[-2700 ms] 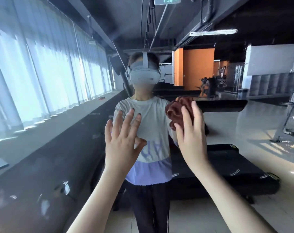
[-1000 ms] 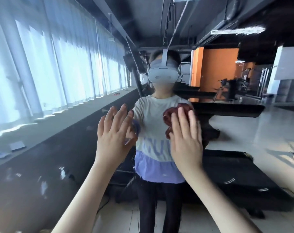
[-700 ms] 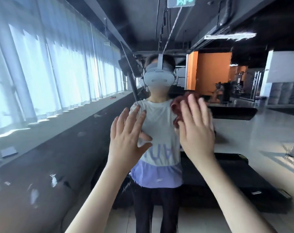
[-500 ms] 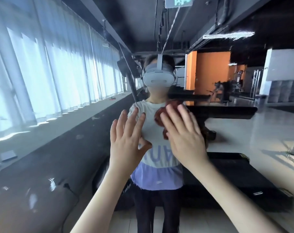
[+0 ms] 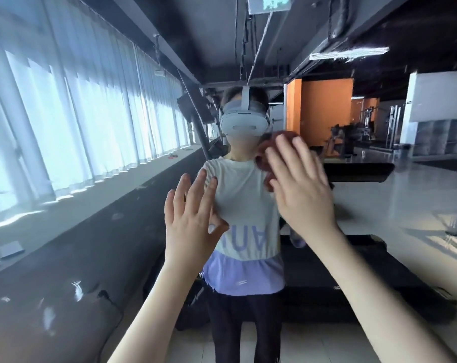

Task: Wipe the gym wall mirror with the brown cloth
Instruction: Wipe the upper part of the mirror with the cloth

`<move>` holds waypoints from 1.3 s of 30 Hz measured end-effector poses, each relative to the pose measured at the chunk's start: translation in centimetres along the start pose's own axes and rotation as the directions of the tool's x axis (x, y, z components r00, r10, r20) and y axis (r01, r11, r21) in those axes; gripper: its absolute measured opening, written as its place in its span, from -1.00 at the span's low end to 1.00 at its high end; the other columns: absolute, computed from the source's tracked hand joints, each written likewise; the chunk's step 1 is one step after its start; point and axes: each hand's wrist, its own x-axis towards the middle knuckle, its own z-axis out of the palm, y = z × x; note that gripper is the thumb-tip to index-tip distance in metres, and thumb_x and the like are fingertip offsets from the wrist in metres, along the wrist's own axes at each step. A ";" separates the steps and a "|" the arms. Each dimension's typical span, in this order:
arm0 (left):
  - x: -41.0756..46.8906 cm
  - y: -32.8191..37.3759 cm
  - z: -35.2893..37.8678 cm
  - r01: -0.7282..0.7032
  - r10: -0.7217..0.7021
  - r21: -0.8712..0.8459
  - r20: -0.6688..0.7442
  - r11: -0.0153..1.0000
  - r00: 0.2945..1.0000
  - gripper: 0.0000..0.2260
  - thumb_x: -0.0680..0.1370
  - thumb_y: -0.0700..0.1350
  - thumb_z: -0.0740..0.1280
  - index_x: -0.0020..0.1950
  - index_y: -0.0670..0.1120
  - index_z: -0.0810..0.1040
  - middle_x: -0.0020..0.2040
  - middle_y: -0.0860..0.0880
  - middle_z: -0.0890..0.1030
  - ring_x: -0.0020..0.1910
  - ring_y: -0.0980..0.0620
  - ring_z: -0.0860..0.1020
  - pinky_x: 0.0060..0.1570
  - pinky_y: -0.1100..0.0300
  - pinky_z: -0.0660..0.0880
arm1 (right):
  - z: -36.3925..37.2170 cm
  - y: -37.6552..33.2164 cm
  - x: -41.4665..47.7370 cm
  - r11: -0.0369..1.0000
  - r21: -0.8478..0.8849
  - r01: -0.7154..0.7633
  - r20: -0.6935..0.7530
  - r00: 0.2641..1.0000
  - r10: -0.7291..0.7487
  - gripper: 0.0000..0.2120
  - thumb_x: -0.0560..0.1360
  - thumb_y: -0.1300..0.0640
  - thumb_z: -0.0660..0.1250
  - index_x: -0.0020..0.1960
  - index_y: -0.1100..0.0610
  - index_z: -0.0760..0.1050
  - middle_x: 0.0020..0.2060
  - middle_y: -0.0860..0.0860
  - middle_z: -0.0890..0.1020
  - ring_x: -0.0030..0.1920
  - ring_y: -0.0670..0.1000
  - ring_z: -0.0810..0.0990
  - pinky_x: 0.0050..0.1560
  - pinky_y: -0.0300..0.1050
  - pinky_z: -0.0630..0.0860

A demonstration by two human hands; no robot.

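The wall mirror (image 5: pixel 91 231) fills the whole view and reflects me and the gym. My right hand (image 5: pixel 300 189) lies flat with straight fingers, pressing the bunched brown cloth (image 5: pixel 268 150) against the glass at shoulder height; most of the cloth is hidden behind the hand. My left hand (image 5: pixel 190 216) rests flat on the mirror to the left and lower, fingers spread and holding nothing.
The reflection shows a person in a headset, a black treadmill (image 5: pixel 366 292) behind them, a long window ledge (image 5: pixel 65 213) with curtains at the left, and a shiny floor with gym machines (image 5: pixel 353 137) at the far right.
My right hand has slid the cloth up and to the right across the glass. The left hand has stayed flat in nearly the same spot.
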 end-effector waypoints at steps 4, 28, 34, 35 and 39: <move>-0.3 0.1 -0.1 -0.010 0.010 0.011 0.006 1.000 1.000 -0.12 0.27 0.06 0.63 0.51 -0.07 0.34 0.53 -0.08 0.27 0.50 -0.22 0.19 0.41 -0.22 0.19 | -0.3 -0.4 -0.7 0.924 0.105 -0.367 -0.061 0.925 0.374 -0.48 0.59 0.09 0.10 0.53 0.16 0.25 0.57 0.12 0.19 0.56 0.20 0.08 0.53 0.15 0.07; 0.1 1.8 -0.5 -0.026 0.027 -0.038 0.023 0.999 0.999 -0.23 0.34 -0.03 0.59 0.50 -0.12 0.40 0.53 -0.10 0.29 0.51 -0.25 0.21 0.46 -0.16 0.10 | 0.7 -1.5 -7.4 0.956 0.120 -0.266 0.015 0.964 0.266 -0.49 0.56 0.12 0.15 0.50 0.17 0.31 0.55 0.11 0.24 0.56 0.18 0.13 0.55 0.06 0.04; 0.5 4.8 0.5 -0.036 0.040 -0.059 0.063 0.998 0.997 -0.17 0.35 0.09 0.58 0.53 -0.06 0.33 0.54 -0.10 0.32 0.52 -0.25 0.21 0.45 -0.23 0.20 | 1.2 0.3 -9.9 0.993 0.014 0.114 0.120 0.986 -0.115 -0.47 0.56 0.11 0.15 0.52 0.11 0.23 0.55 0.05 0.19 0.55 0.12 0.15 0.52 0.08 0.10; 0.5 4.9 0.8 -0.028 0.030 -0.047 0.058 0.998 0.998 -0.18 0.34 0.09 0.59 0.52 -0.06 0.34 0.53 -0.10 0.33 0.52 -0.26 0.21 0.45 -0.23 0.19 | 0.9 1.2 -9.2 0.994 0.002 0.110 0.106 0.988 -0.110 -0.47 0.56 0.12 0.16 0.52 0.12 0.24 0.55 0.06 0.22 0.54 0.13 0.17 0.51 0.08 0.12; 0.3 4.9 1.1 -0.012 0.013 -0.047 0.019 0.999 1.000 -0.20 0.31 0.06 0.61 0.49 -0.07 0.41 0.52 -0.09 0.35 0.51 -0.25 0.23 0.45 -0.21 0.18 | -0.4 3.1 -6.3 0.967 0.094 -0.236 -0.021 0.971 0.239 -0.53 0.56 0.16 0.16 0.46 0.22 0.35 0.52 0.20 0.27 0.53 0.25 0.18 0.50 0.17 0.18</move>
